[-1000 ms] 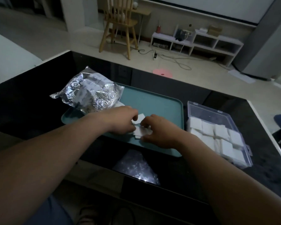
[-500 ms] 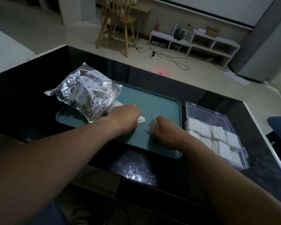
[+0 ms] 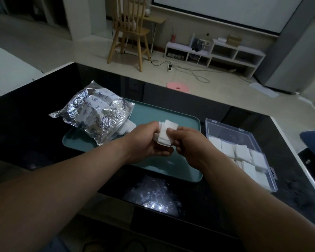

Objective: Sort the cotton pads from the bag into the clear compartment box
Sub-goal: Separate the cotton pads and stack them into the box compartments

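Observation:
A small stack of white cotton pads [image 3: 165, 133] is held between both hands above the teal tray [image 3: 164, 113]. My left hand [image 3: 145, 140] grips the stack from the left and below. My right hand [image 3: 187, 142] pinches its right edge with thumb and fingers. The crinkled silver bag [image 3: 96, 113] lies on the tray's left end, with a few pads [image 3: 127, 127] spilling from its mouth. The clear compartment box [image 3: 244, 151] sits open to the right of the tray, several of its cells filled with white pads.
Everything rests on a glossy black table [image 3: 35, 110] whose right edge runs close to the box. A bright reflection [image 3: 153, 199] shows on the near table surface. Beyond the table stand a wooden chair [image 3: 129, 33] and a low white shelf [image 3: 215, 51].
Both hands have lifted off the tray and come together, raising the gathered pads into a stack held between them. The camera view has shifted slightly.

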Tool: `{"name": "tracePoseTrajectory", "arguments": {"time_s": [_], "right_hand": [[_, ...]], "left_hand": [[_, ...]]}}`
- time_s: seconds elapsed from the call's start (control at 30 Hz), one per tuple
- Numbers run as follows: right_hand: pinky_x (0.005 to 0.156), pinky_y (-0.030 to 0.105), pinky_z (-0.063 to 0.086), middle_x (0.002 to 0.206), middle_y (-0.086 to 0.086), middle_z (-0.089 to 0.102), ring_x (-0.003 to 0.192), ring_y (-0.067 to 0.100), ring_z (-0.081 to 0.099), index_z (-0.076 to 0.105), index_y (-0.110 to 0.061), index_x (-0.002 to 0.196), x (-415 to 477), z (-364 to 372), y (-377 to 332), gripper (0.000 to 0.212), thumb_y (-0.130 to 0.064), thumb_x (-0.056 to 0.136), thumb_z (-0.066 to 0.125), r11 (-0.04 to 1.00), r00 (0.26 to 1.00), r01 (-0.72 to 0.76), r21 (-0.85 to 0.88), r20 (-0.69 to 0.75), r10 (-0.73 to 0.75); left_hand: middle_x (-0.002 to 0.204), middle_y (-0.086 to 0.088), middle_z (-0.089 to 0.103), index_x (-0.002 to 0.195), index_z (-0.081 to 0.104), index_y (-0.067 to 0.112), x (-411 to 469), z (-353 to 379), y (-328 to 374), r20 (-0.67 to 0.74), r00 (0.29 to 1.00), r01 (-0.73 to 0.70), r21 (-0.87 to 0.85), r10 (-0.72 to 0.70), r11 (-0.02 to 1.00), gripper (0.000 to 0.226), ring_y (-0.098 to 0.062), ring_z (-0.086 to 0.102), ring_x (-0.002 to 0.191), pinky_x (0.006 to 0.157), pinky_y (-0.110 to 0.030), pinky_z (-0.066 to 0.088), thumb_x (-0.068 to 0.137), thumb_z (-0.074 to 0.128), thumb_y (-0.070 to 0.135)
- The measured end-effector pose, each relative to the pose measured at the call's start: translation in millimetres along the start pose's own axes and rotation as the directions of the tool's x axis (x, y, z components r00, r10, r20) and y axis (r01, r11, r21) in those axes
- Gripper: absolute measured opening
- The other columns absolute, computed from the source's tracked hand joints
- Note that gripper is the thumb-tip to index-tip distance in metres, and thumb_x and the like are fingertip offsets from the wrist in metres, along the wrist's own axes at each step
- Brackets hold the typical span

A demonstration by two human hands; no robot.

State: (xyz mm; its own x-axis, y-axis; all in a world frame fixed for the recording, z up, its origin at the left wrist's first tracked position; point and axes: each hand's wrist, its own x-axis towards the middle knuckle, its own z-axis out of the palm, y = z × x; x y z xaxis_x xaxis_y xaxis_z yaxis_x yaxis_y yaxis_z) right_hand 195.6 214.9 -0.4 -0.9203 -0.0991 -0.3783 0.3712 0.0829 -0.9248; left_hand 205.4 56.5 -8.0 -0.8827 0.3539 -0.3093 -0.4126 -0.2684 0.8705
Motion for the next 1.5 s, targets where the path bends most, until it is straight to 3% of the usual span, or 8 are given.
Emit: {"name": "tracePoseTrajectory", "arguments": {"time_s": [0.17,0.27,0.47,0.77,0.93,1.13,1.4,1.5], "right_hand": [[0.062,0.028,0.044,0.081,0.007,0.066,0.074,0.018,0.059,0.066,-0.012,0.085,-11,2,2,0.014,-0.019,0.094,0.074,0.968,0.991,0.075,-0.238,-0.090,-0.098],[0.069,0.029,0.044,0.101,-0.001,0.065,0.088,0.015,0.061,0.060,-0.015,0.107,-12,-1,5,0.032,-0.032,0.087,0.079,0.764,0.922,0.178,-0.621,-0.167,-0.350],[0.099,0.046,0.048,0.128,-0.003,0.056,0.115,0.020,0.053,0.048,-0.027,0.108,-20,-4,7,0.057,-0.056,0.073,0.082,0.377,0.840,0.450,-0.809,0.241,-0.487],[0.092,0.047,0.056,0.118,-0.009,0.056,0.107,0.020,0.058,0.046,-0.030,0.104,-22,-6,10,0.052,-0.057,0.071,0.076,0.359,0.775,0.568,-0.740,0.336,-0.535],[0.089,0.046,0.054,0.110,-0.009,0.058,0.102,0.018,0.057,0.047,-0.028,0.103,-23,-6,9,0.043,-0.049,0.079,0.076,0.345,0.764,0.568,-0.747,0.323,-0.559],[0.085,0.047,0.057,0.107,-0.010,0.059,0.100,0.019,0.061,0.048,-0.027,0.102,-23,-5,8,0.043,-0.047,0.076,0.076,0.413,0.767,0.584,-0.699,0.308,-0.562],[0.088,0.042,0.051,0.111,-0.007,0.061,0.103,0.017,0.058,0.052,-0.023,0.107,-24,-3,8,0.043,-0.035,0.079,0.083,0.395,0.766,0.582,-0.711,0.317,-0.559],[0.094,0.032,0.048,0.120,-0.009,0.059,0.112,0.012,0.056,0.054,-0.020,0.107,-24,-4,10,0.038,-0.031,0.083,0.080,0.387,0.746,0.603,-0.697,0.321,-0.584]], "left_hand": [[0.098,-0.018,0.071,0.120,0.066,0.004,2,1,-9,0.062,0.997,0.053,0.024,-0.054,0.998,0.034,-0.029,0.068,0.084,0.090,-0.042,0.058,0.102,0.041,0.017],[0.081,-0.015,0.069,0.105,0.065,0.004,6,2,-11,-0.031,0.999,0.035,-0.013,-0.035,0.999,0.027,-0.025,0.066,0.069,0.075,-0.038,0.061,0.100,0.040,0.007],[0.080,-0.012,0.064,0.098,0.059,0.010,-1,5,-3,0.112,0.988,0.124,-0.147,-0.108,0.981,0.030,-0.018,0.057,0.051,0.051,-0.026,0.050,0.098,0.030,0.016],[0.088,-0.004,0.066,0.102,0.063,0.018,-1,7,-6,0.270,0.960,0.122,-0.146,-0.079,0.982,0.032,-0.015,0.053,0.069,0.056,-0.028,0.025,0.102,0.034,0.030],[0.105,-0.007,0.058,0.119,0.061,0.023,8,-1,-13,0.202,0.974,0.133,-0.166,-0.098,0.977,0.033,-0.017,0.056,0.082,0.065,-0.030,0.047,0.107,0.035,0.039],[0.098,0.001,0.062,0.103,0.064,0.028,3,3,-11,0.242,0.967,0.133,-0.190,-0.085,0.973,0.033,-0.008,0.059,0.067,0.065,-0.029,0.046,0.108,0.034,0.039],[0.097,-0.005,0.047,0.123,0.053,0.029,10,-3,-15,0.238,0.963,0.174,-0.204,-0.124,0.963,0.028,-0.019,0.009,0.075,0.071,-0.033,0.048,0.103,0.045,0.046],[0.088,-0.003,0.049,0.114,0.060,0.030,10,-2,-15,0.179,0.974,0.179,-0.239,-0.138,0.954,0.031,-0.015,0.044,0.066,0.065,-0.032,0.052,0.106,0.036,0.047]]}}
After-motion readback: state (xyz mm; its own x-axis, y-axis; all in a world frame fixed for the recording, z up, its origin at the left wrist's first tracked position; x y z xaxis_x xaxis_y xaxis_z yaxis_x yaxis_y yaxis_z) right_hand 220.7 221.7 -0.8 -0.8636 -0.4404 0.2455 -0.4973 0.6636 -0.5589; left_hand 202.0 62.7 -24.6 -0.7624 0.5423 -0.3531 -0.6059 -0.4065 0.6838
